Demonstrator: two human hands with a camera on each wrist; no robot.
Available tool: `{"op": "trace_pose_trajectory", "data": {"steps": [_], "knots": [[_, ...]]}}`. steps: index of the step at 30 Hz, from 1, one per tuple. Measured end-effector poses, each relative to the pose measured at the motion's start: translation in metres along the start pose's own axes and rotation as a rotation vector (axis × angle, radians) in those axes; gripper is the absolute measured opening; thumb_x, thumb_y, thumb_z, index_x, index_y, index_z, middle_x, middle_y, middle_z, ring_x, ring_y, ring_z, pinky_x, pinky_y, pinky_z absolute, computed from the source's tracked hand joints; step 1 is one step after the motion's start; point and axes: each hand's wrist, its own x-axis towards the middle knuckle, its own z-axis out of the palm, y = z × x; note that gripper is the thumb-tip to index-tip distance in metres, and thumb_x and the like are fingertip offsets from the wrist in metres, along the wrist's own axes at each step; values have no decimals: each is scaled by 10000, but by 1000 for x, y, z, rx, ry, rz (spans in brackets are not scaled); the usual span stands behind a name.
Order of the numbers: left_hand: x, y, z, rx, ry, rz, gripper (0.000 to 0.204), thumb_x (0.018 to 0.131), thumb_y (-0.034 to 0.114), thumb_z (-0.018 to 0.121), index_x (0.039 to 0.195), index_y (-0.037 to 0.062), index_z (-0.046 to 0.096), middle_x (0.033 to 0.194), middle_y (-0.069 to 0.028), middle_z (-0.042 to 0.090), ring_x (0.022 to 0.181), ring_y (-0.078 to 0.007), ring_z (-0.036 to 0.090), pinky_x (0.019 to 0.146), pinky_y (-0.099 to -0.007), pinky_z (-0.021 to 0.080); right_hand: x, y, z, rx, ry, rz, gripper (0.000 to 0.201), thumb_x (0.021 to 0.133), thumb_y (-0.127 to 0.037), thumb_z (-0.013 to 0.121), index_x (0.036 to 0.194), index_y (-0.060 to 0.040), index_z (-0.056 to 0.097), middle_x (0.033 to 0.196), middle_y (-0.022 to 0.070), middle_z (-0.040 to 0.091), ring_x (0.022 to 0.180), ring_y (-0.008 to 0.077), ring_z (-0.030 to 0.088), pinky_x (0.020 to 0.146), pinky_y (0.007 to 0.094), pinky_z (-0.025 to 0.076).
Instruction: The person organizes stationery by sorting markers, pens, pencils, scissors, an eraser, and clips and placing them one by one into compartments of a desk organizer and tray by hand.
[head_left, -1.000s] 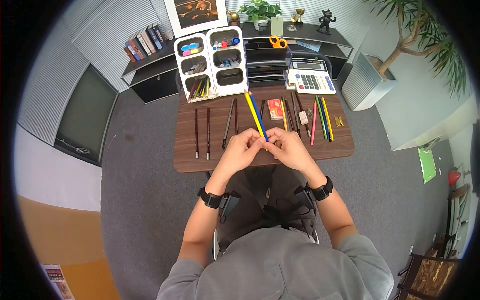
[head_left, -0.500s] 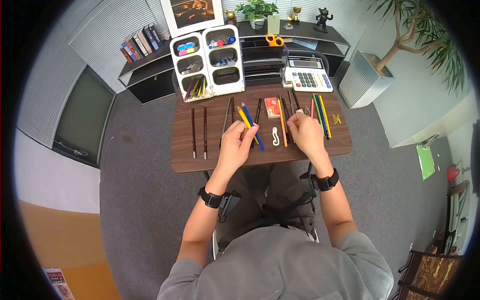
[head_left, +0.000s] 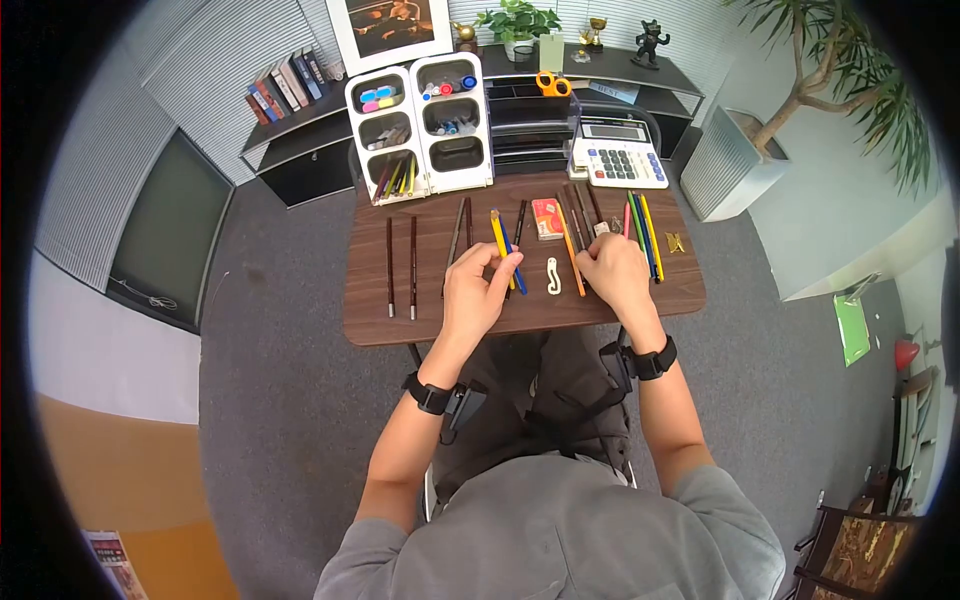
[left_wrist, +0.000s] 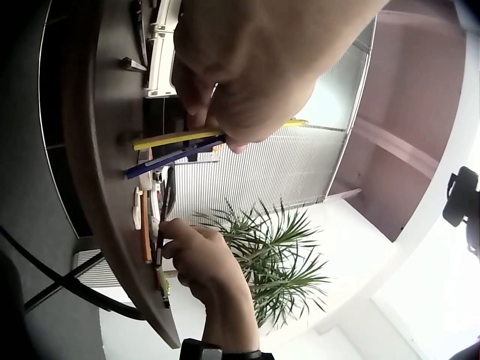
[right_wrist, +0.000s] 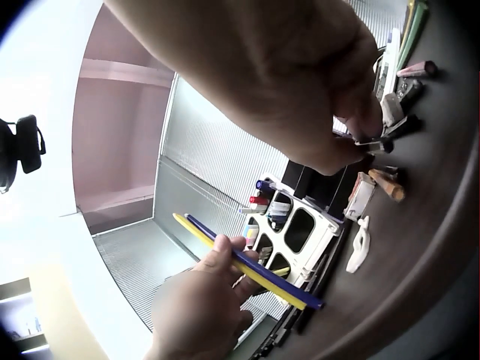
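Observation:
A yellow pencil (head_left: 498, 232) and a blue pencil (right_wrist: 259, 271) lie together in my left hand (head_left: 473, 287), pinched between thumb and fingers above the table's front half. To the right, my right hand (head_left: 620, 272) reaches down into the row of pencils. Its thumb and fingertips pinch a dark pencil (left_wrist: 171, 187), seen in the left wrist view; the hand covers much of it in the head view. Just left of that hand are an orange pencil (head_left: 574, 265) and a small white curved piece (head_left: 553, 275).
A white organizer (head_left: 420, 180) with pencils and markers stands at the back left. Behind the row sit a red-and-white box (head_left: 547, 218) and a calculator (head_left: 620, 163). Colored pencils (head_left: 650, 240) and a gold clip (head_left: 675, 242) lie at right, two dark pencils (head_left: 413, 270) at left.
My hands, together on the yellow and blue pencils at first, have parted. The left keeps both pencils; the right has moved right to the dark pencils. The white curved piece now shows on the table.

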Motion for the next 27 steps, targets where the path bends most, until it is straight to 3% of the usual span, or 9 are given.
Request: {"op": "trace_pose_trajectory", "data": {"steps": [4,6,19,23,25,27], "knots": [[1,0,1,18,-6,-5,166,936,143,713,998,-10,719,843,-87,693,741,-125,630,693,-278,502,-11,-9,1,24,-39,5,196,741,-204,709,764,-10,728,755,230,700,772,399,707,734,459,569],[0,3,2,19,-7,-4,170,934,147,715,998,-10,719,844,-89,693,746,-129,632,698,-280,503,-10,-8,5,-11,-104,-2,252,764,-213,720,802,36,724,829,252,705,825,436,702,752,498,571],[2,-1,3,19,-10,0,188,924,158,725,1009,-10,721,855,-94,696,764,-131,638,721,-282,508,-4,-4,15,-75,-142,0,297,784,-236,742,784,59,704,805,282,688,835,445,698,749,498,574],[2,-7,4,10,-5,-23,197,920,156,732,1029,-9,720,866,-88,701,754,-120,638,717,-275,511,-3,4,15,-26,-143,-12,267,788,-227,728,801,39,710,799,260,688,813,449,689,739,509,562],[2,-8,5,-30,37,28,209,907,188,742,978,-6,708,781,-98,671,701,-171,649,656,-304,502,-5,5,12,-6,-142,-21,256,792,-225,721,809,30,710,794,249,688,798,446,686,726,512,556],[3,-10,4,-51,29,-1,208,907,183,743,981,-8,709,778,-93,674,703,-158,647,659,-299,502,-6,4,4,160,-47,-75,257,807,-240,713,805,17,707,776,234,688,760,431,682,683,510,537]]}}
